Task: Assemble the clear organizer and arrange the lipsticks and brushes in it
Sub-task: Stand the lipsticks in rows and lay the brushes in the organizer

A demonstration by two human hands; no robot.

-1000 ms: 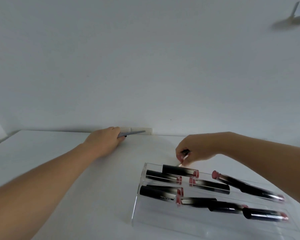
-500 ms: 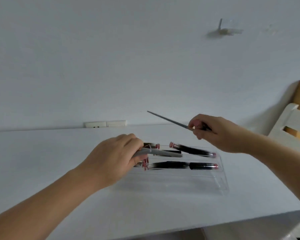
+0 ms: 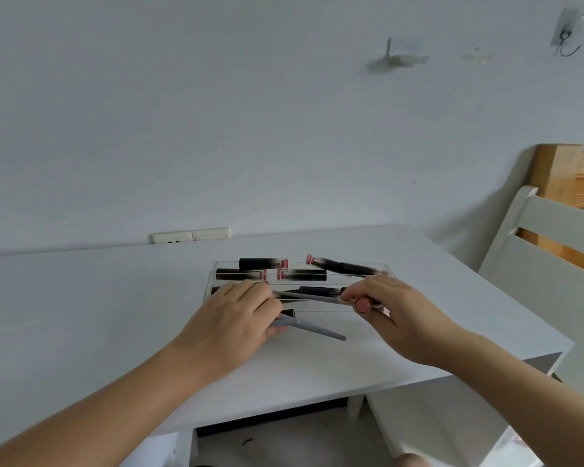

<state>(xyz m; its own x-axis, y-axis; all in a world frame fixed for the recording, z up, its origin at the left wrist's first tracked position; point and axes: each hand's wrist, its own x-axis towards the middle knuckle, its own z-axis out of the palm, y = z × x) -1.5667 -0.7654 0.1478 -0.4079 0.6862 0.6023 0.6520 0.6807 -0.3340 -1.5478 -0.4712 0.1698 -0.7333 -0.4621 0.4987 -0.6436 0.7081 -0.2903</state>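
A clear organizer (image 3: 368,266) lies flat on the white table (image 3: 91,298), with several black lipsticks (image 3: 262,263) lying in its rows. My left hand (image 3: 235,320) grips a grey brush (image 3: 312,328) whose handle points right over the organizer's near edge. My right hand (image 3: 390,306) pinches a thin brush (image 3: 312,297) that lies across the near row, its tip toward my left hand. A pink-ended lipstick (image 3: 363,305) shows under my right fingers; whether they hold it I cannot tell.
A white chair (image 3: 550,264) stands at the table's right end, with wooden furniture (image 3: 573,176) behind it. A wall socket (image 3: 189,234) sits at the table's far edge. The table's near edge runs just below my wrists.
Both hands have come down onto the organizer's near side. The thin brush, held up in the air before, is now low across the near row. The camera has pulled back.
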